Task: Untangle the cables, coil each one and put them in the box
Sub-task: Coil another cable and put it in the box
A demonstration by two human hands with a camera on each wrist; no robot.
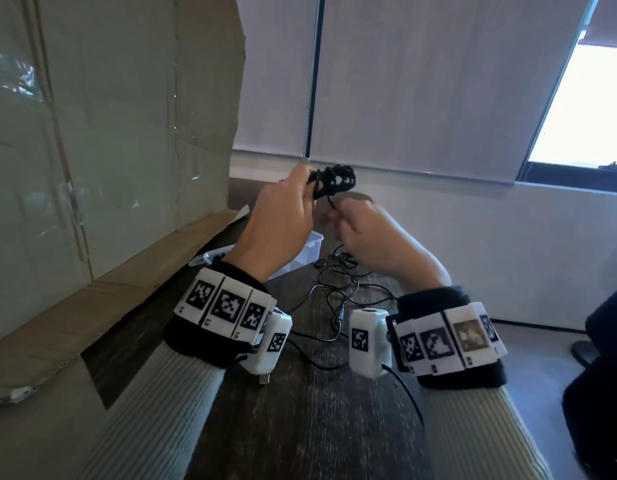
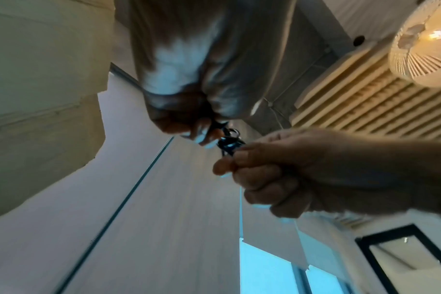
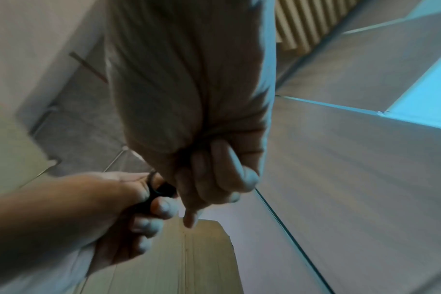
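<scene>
Gripping tight, left hand [image 1: 283, 216] is pinching the black coil [image 1: 334, 181] while right hand [image 1: 366, 230] is pinching its tail just below — loops prob. slipping, w/ loose cables [image 1: 334, 282] snagging underneath.

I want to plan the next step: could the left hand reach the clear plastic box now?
Probably not at once: the left hand grips the coiled cable. The box lies just below it, unobstructed.

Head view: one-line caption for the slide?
Left hand holds a coiled black cable while right hand pinches its tail above loose cables.
</scene>
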